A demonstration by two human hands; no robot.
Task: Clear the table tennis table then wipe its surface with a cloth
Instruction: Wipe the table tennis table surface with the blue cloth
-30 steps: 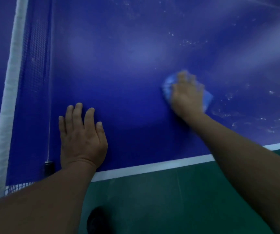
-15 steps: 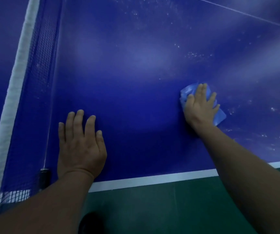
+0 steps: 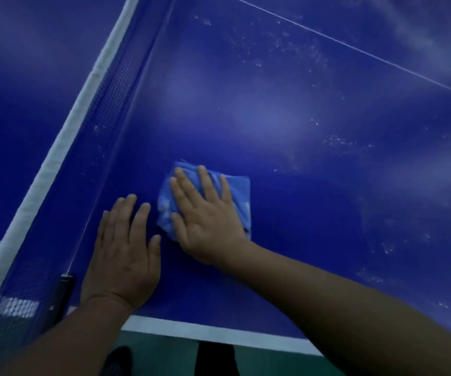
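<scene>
Right hand (image 3: 208, 213) flat, fingers spread, pressing folded blue cloth (image 3: 235, 191) onto table surface (image 3: 273, 118); no grasp. Left hand (image 3: 124, 248) open, palm down, bracing just beside cloth. Net (image 3: 115, 85) near left. Risk: unpinched cloth slips from under palm; dusty specks to right left unwiped.

Right hand (image 3: 205, 221) slid cloth (image 3: 235, 191) leftward (toward net (image 3: 115, 85)).

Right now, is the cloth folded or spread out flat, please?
Folded: the cloth forms a compact, layered pad under the right hand.
</scene>
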